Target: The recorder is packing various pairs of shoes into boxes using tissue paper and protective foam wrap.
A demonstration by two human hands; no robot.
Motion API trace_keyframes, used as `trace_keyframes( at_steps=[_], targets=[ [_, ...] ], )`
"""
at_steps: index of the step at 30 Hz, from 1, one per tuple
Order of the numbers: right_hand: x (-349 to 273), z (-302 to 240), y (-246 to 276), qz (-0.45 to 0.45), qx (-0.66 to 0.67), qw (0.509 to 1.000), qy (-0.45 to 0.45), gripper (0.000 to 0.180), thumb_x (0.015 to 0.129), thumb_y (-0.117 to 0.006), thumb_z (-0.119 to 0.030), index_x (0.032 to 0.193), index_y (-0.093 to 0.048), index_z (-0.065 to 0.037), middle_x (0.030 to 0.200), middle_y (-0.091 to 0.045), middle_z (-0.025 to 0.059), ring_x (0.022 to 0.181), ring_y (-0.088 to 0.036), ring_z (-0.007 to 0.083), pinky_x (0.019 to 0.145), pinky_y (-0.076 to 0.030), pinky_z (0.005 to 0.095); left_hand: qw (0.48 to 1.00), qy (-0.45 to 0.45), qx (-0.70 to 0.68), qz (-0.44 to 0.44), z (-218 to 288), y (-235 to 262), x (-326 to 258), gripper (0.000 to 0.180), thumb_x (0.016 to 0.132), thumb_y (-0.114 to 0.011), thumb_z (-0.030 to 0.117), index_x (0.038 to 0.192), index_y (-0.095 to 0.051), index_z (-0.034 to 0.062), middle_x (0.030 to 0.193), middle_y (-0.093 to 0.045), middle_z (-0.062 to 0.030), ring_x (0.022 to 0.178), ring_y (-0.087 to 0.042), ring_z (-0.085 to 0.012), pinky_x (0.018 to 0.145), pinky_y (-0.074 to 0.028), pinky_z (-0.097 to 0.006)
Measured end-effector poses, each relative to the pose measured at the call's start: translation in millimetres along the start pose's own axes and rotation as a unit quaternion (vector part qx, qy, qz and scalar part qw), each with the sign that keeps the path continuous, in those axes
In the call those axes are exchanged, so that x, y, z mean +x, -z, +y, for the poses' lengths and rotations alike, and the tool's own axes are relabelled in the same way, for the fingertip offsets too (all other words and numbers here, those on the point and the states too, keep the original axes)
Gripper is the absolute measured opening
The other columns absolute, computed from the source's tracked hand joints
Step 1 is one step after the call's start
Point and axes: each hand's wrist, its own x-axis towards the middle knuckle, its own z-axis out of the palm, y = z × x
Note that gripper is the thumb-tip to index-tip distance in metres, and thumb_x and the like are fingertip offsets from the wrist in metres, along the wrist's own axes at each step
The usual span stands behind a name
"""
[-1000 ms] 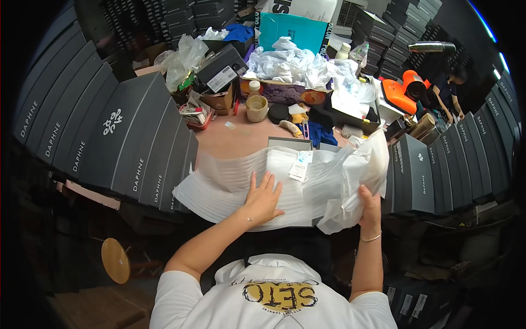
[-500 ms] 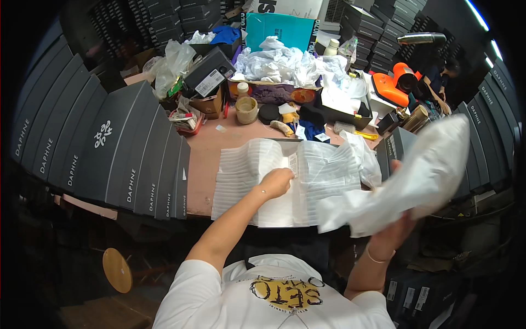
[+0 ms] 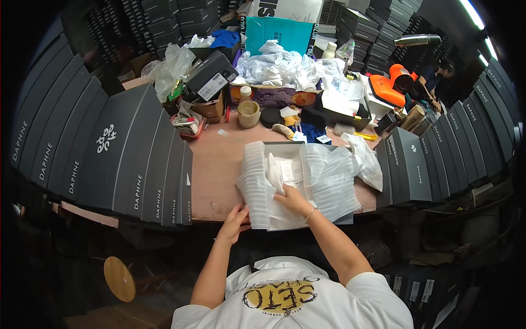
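Foam sheet (image 3: 298,183) (ribbed) lies crosswise — right hand (image 3: 291,198) pressing.

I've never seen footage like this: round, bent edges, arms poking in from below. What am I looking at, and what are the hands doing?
No machine here: a person wears a wide fisheye camera on the head, looking down, so straight edges bend. The forearms entering from below are the wearer's own. On the brown worktable lies an open grey box lined with white ribbed foam wrap. The right hand presses into the wrap inside the box; the left hand grips the box's near left corner. Dark shoe boxes stand in rows on either side; clutter fills the far end.
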Motion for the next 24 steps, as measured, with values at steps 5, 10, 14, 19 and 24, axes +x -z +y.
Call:
trace_keyframes(
  at_steps=[5, 10, 14, 19, 24],
  targets=[
    [-4.1, -9.2, -26.9, 0.079, -0.258, 0.963, 0.021, 0.043, 0.081, -0.068, -0.029, 0.110, -0.060, 0.002, 0.102, -0.063, 0.0256, 0.095, -0.061, 0.0411, 0.085, -0.048, 0.0446, 0.987, -0.135, -0.075, -0.049, -4.1, 4.6, 21.4, 0.019, 0.094, -0.060, 0.025, 0.104, -0.060, 0.0094, 0.101, -0.063, -0.0011, 0.095, -0.057, -0.0115, 0.085, -0.044, -0.031],
    [36.0, -44.9, 99.7, 0.237, -0.169, 0.951, 0.099, 0.039, 0.081, -0.068, -0.033, 0.102, -0.061, 0.000, 0.095, -0.064, 0.0212, 0.087, -0.062, 0.0389, 0.076, -0.049, 0.0471, 0.974, -0.183, 0.006, 0.130, 20.5, 11.1, -1.7, 0.052, 0.095, -0.055, 0.042, 0.136, -0.040, 0.0141, 0.135, -0.046, -0.0082, 0.123, -0.043, -0.0213, 0.099, -0.034, -0.044],
    [85.7, 23.2, 190.1, 0.261, -0.329, 0.904, -0.078, 0.036, 0.077, -0.070, -0.029, 0.103, -0.062, -0.004, 0.096, -0.065, 0.0194, 0.092, -0.064, 0.0363, 0.080, -0.050, 0.0489, 0.995, -0.085, -0.040, 0.046, 7.1, 11.7, 8.1, 0.073, 0.094, -0.053, 0.049, 0.147, -0.022, 0.0104, 0.141, -0.037, -0.0148, 0.128, -0.038, -0.0268, 0.099, -0.034, -0.045],
    [119.9, 100.0, 200.0, 0.193, -0.346, 0.913, -0.098, 0.019, 0.080, -0.062, -0.017, 0.093, -0.065, -0.004, 0.096, -0.066, 0.0199, 0.092, -0.065, 0.0350, 0.078, -0.052, 0.0464, 0.994, -0.065, 0.047, 0.077, -1.5, 13.5, 25.6, 0.066, 0.094, -0.055, 0.044, 0.142, -0.032, 0.0055, 0.125, -0.051, -0.0069, 0.110, -0.050, -0.0172, 0.094, -0.040, -0.037],
    [145.8, 43.1, 192.6, 0.095, -0.262, 0.955, 0.105, 0.021, 0.080, -0.065, -0.023, 0.088, -0.070, -0.005, 0.095, -0.064, 0.0177, 0.092, -0.063, 0.0352, 0.076, -0.051, 0.0453, 0.998, -0.026, -0.043, -0.028, -3.7, 43.0, 33.2, 0.036, 0.092, -0.063, 0.018, 0.121, -0.054, -0.0003, 0.107, -0.065, -0.0049, 0.096, -0.060, -0.0112, 0.088, -0.045, -0.026]
  ],
)
